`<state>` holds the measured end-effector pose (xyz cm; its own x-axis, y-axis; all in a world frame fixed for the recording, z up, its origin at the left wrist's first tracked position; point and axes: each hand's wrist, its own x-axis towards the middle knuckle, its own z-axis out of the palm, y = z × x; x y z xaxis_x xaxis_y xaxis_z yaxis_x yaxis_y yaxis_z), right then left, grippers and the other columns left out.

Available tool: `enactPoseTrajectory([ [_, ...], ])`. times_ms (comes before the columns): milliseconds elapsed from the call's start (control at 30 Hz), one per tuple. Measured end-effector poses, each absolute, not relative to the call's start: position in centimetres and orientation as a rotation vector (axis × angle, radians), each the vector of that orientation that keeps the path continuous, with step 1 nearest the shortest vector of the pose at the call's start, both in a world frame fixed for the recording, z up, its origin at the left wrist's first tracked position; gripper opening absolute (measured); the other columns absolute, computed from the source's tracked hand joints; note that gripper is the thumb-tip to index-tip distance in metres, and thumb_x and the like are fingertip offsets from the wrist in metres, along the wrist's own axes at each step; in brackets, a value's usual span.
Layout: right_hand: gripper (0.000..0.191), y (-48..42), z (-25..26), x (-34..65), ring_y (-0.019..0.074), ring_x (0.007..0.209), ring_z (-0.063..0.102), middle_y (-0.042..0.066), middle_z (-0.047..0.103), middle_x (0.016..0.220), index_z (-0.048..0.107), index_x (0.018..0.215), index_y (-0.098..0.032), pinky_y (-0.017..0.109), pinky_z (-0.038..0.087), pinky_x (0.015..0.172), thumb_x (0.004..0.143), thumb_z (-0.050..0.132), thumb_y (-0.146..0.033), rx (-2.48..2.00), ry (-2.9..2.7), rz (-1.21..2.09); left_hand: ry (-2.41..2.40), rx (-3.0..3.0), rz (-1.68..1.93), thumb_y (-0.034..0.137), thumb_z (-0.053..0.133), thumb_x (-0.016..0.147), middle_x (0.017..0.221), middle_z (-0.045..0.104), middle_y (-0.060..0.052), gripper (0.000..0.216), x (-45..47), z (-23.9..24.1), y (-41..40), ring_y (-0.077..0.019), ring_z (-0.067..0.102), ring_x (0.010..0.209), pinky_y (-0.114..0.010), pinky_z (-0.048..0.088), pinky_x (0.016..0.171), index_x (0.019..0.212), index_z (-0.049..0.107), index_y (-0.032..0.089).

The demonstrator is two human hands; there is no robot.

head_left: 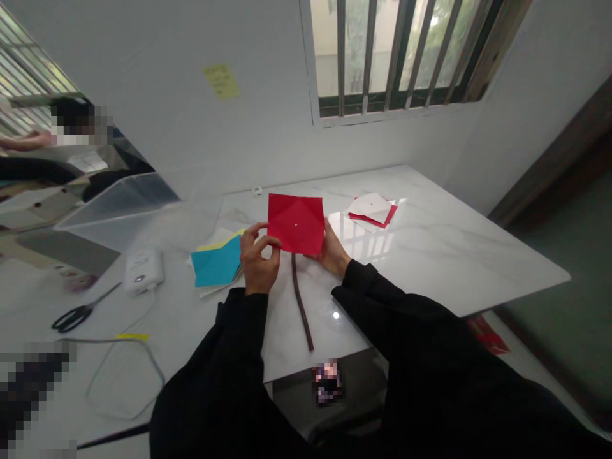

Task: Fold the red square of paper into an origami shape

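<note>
Both hands are raised in front of the body, holding one red sheet [297, 213] between them above the white table [411, 268]. Left hand [259, 260] curls at its left edge, thumb and fingers drawn narrow on the lower corner; right hand [335, 250] grips the opposite edge, some of its fingers hidden behind the sheet. One dark brown stick [301, 303] runs from beneath the sheet's lower edge toward the body, its long axis pointing roughly away from the wearer, the near end bearing slightly right. It emerges between the hands, neither clearly nearer (whether it joins the sheet, or fingers hold it, I cannot tell). Counting the rest: one small pale spot near the sheet's middle, two piles of paper, one pair of scissors [79, 315] and one white device [143, 271]. Of the piles, the blue-topped pile [216, 263] lies just left of the left hand; the white-topped pile [371, 207] sits beyond the right.
</note>
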<state>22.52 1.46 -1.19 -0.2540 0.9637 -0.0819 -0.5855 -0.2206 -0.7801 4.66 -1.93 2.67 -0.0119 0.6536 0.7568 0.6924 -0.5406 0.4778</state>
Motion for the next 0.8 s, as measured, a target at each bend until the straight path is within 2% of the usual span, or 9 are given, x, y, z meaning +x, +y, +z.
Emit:
enactPoseTrajectory([
  [100, 0.078, 1.5, -0.8, 23.4, 0.0232, 0.092, 0.07, 0.009, 0.072, 0.102, 0.064, 0.118, -0.023, 0.037, 0.061, 0.077, 0.09, 0.036, -0.09, -0.733, -0.764, 1.71, -1.501, -2.167, -1.679, 0.013, 0.063, 0.085, 0.127, 0.066, -0.01, 0.015, 4.6, 2.2, -1.6, -0.028, 0.06, 0.125, -0.045, 0.046, 0.11, 0.073, 0.065, 0.022],
  [167, 0.072, 1.5, -0.6, 23.8, 0.0234, 0.09, 0.07, 0.009, 0.072, 0.101, 0.064, 0.117, -0.023, 0.036, 0.061, 0.075, 0.09, 0.043, -0.087, -0.769, -0.736, 1.711, -1.545, -2.143, -1.679, 0.012, 0.061, 0.084, 0.124, 0.065, -0.011, 0.015, 4.5, 2.0, -1.5, -0.0274, 0.06, 0.123, -0.045, 0.046, 0.111, 0.072, 0.063, 0.021],
  [233, 0.057, 1.4, -0.5, 23.8, 0.0221, 0.089, 0.07, 0.008, 0.072, 0.103, 0.065, 0.117, -0.024, 0.034, 0.061, 0.073, 0.093, 0.056, -0.074, -0.775, -0.725, 1.734, -1.614, -2.139, -1.654, 0.011, 0.06, 0.084, 0.125, 0.064, -0.011, 0.016, 4.4, 1.8, -1.4, -0.0272, 0.06, 0.124, -0.045, 0.045, 0.113, 0.072, 0.062, 0.021],
  [300, 0.038, 1.4, -0.7, 23.6, 0.0193, 0.085, 0.07, 0.005, 0.073, 0.104, 0.065, 0.115, -0.024, 0.031, 0.061, 0.071, 0.091, 0.071, -0.053, -0.772, -0.745, 1.74, -1.642, -2.175, -1.655, 0.01, 0.06, 0.083, 0.127, 0.063, -0.011, 0.014, 4.5, 1.7, -1.4, -0.0277, 0.06, 0.126, -0.045, 0.046, 0.113, 0.075, 0.062, 0.021],
  [367, 0.03, 1.4, -1.0, 23.1, 0.0161, 0.08, 0.069, 0.003, 0.073, 0.1, 0.066, 0.111, -0.024, 0.029, 0.061, 0.07, 0.085, 0.078, -0.031, -0.786, -0.757, 1.714, -1.617, -2.235, -1.744, 0.011, 0.063, 0.081, 0.134, 0.061, -0.012, 0.013, 4.7, 1.5, -1.5, -0.0284, 0.058, 0.13, -0.045, 0.048, 0.111, 0.088, 0.067, 0.021],
  [433, 0.028, 1.5, -1.3, 22.8, 0.0138, 0.077, 0.068, 0.001, 0.073, 0.096, 0.065, 0.107, -0.022, 0.028, 0.062, 0.072, 0.082, 0.077, -0.018, -0.809, -0.739, 1.668, -1.597, -2.27, -1.926, 0.014, 0.067, 0.08, 0.143, 0.057, -0.013, 0.034, 5.1, 1.3, -1.6, -0.0285, 0.058, 0.13, -0.043, 0.053, 0.107, 0.113, 0.068, 0.023],
  [533, 0.023, 1.6, -1.6, 22.6, 0.013, 0.073, 0.068, 0.001, 0.072, 0.088, 0.064, 0.101, -0.02, 0.029, 0.064, 0.074, 0.081, 0.075, -0.012, -0.833, -0.704, 1.626, -1.668, -2.208, -2.27, 0.022, 0.074, 0.08, 0.154, 0.049, -0.013, 0.063, 6.0, 0.8, -1.7, -0.0278, 0.062, 0.125, -0.041, 0.056, 0.102, 0.14, 0.057, 0.028],
  [667, 0.022, 1.6, -1.6, 22.8, 0.0127, 0.068, 0.068, 0.001, 0.071, 0.083, 0.061, 0.095, -0.019, 0.029, 0.064, 0.073, 0.08, 0.076, -0.011, -0.85, -0.686, 1.613, -1.794, -2.028, -2.73, 0.035, 0.075, 0.083, 0.159, 0.046, -0.013, 0.077, 6.6, 0.1, -1.8, -0.0267, 0.064, 0.124, -0.04, 0.058, 0.099, 0.154, 0.044, 0.036],
  [800, 0.02, 1.6, -1.5, 22.7, 0.0119, 0.068, 0.067, 0.0, 0.071, 0.081, 0.058, 0.09, -0.019, 0.024, 0.058, 0.065, 0.08, 0.074, -0.013, -0.888, -0.667, 1.599, -1.939, -1.896, -3.007, 0.052, 0.066, 0.091, 0.148, 0.058, -0.008, 0.069, 6.2, -0.2, -2.0, -0.0206, 0.072, 0.107, -0.037, 0.06, 0.094, 0.155, 0.042, 0.042],
])
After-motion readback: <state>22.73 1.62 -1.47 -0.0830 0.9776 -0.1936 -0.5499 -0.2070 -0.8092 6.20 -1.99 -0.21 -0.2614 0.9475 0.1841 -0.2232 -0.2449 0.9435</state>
